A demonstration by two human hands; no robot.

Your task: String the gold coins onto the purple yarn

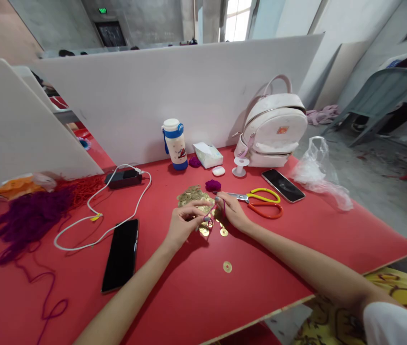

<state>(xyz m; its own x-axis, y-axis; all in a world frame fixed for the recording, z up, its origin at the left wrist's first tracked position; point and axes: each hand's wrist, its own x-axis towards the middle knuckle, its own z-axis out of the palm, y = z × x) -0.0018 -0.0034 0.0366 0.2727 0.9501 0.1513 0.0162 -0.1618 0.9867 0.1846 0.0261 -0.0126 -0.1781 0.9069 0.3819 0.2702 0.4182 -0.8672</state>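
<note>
Over a pile of gold coins (191, 195) on the red table, my left hand (185, 223) pinches a thin purple cord (209, 219) near a small loop. My right hand (230, 211), just to the right, is closed on the same cord, which runs between the fingertips of both hands. Beneath the hands lie more coins, partly hidden. One coin (227, 267) sits apart, nearer the front edge. A small purple yarn ball (213, 185) rests behind my hands. Scissors (257, 197) with yellow and red handles lie beyond my right hand, their blades pointing left.
Left: black phone (120, 256), white cable (60, 238), power bank (124, 178), purple yarn (31, 218). Behind: bottle (175, 146), tissue pack (209, 155), white spool (240, 167). Right: backpack (275, 129), second phone (283, 186), plastic bag (318, 167). A white partition (135, 100) borders the table (189, 306).
</note>
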